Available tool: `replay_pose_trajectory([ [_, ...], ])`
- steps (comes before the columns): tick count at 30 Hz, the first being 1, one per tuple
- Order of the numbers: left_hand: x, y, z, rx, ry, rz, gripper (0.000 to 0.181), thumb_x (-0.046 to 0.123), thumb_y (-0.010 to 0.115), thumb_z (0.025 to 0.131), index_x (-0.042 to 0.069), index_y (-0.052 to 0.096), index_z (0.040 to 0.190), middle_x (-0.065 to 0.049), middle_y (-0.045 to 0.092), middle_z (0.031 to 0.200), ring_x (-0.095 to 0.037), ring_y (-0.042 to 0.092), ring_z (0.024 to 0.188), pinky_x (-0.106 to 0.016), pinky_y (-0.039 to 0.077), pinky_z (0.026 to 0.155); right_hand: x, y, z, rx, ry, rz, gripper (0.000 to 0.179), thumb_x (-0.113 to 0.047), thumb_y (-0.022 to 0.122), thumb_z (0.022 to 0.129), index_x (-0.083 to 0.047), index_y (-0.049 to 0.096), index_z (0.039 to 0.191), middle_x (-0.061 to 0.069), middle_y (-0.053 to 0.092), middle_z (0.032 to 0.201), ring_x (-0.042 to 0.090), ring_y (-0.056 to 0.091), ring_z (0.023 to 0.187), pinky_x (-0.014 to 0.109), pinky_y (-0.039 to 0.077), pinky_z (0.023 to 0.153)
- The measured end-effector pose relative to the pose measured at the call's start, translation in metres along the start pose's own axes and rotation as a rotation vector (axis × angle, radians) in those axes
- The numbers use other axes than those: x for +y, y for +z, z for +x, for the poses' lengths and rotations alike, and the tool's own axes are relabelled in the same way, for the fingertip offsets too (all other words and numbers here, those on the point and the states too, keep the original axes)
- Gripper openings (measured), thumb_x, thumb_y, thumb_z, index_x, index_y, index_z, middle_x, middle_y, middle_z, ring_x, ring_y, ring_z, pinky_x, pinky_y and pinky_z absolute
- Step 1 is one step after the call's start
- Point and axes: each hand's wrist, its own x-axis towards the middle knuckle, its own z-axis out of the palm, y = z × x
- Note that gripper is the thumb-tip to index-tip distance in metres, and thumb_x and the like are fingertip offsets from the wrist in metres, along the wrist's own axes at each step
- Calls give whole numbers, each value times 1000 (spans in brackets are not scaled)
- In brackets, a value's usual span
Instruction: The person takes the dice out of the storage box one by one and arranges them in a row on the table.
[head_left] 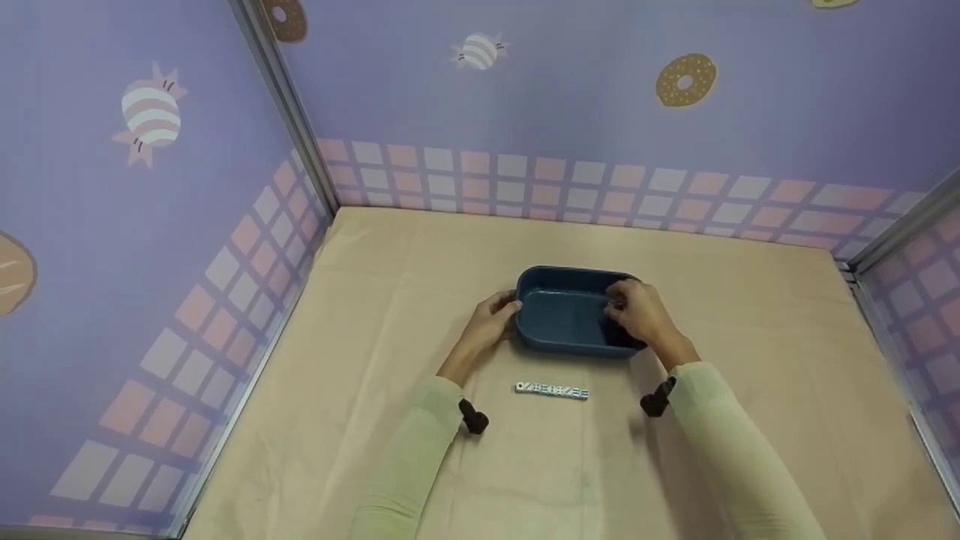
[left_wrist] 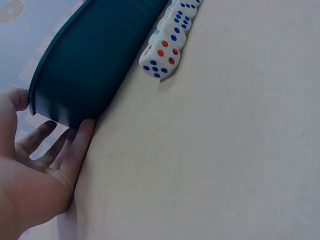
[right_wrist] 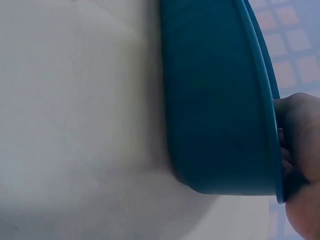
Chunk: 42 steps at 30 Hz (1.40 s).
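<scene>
A dark blue rectangular container (head_left: 562,319) with rounded corners stands on the cloth-covered table. My left hand (head_left: 489,326) holds its left end, the thumb at the rim and the fingers against the outer wall, as the left wrist view shows. My right hand (head_left: 637,311) reaches over the right end, with bent fingers down inside the container. In the right wrist view the wall hides the fingertips, and I cannot tell what they hold. In front of the container lies a straight row of several white dice (head_left: 551,391), with blue and red pips in the left wrist view.
A beige cloth (head_left: 405,300) covers the table. Purple panels (head_left: 570,90) with sweets and checks stand behind and at both sides, joined by metal posts (head_left: 289,97). Small black devices (head_left: 473,417) are worn at both wrists.
</scene>
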Motion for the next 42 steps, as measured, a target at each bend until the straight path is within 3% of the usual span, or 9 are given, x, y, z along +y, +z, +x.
replay_pose_trajectory([
  [10,1,-2,-4,4,26,40,52,32,60,109,8,54,154,-14,57,151,-28,64,125,-40,60,92,-3,8,2,-25,7,-133,27,-1,78,92,10,72,116,24,71,109,44,67,106,57,53,95],
  [22,1,-1,-2,13,30,57,50,33,61,108,10,56,152,-13,57,151,-26,64,126,-40,59,95,-7,10,2,-10,39,-187,22,2,75,92,9,74,113,25,72,110,45,67,109,59,52,98],
  [28,2,-1,-2,17,28,58,50,33,61,108,9,56,152,-12,59,148,-25,64,124,-40,59,95,-5,11,4,-5,41,-155,19,3,72,93,7,74,112,24,73,109,41,70,104,56,56,92],
  [31,2,-1,-2,12,32,49,50,33,60,109,9,56,152,-12,59,148,-25,64,124,-40,59,95,-5,11,4,1,36,-166,19,2,70,94,6,74,113,24,72,110,41,70,104,56,55,92],
  [38,-1,0,-2,-23,33,-26,50,29,60,110,5,53,153,-16,60,145,-29,67,119,-38,60,91,-7,14,1,-50,44,-307,17,-1,67,96,5,73,111,24,72,108,42,68,105,59,55,91],
  [42,-1,0,-2,-23,27,-33,51,29,59,110,6,52,154,-16,61,144,-29,68,116,-37,59,90,-6,15,0,-52,37,-297,14,-1,71,95,2,74,108,21,73,105,39,70,100,56,57,87],
])
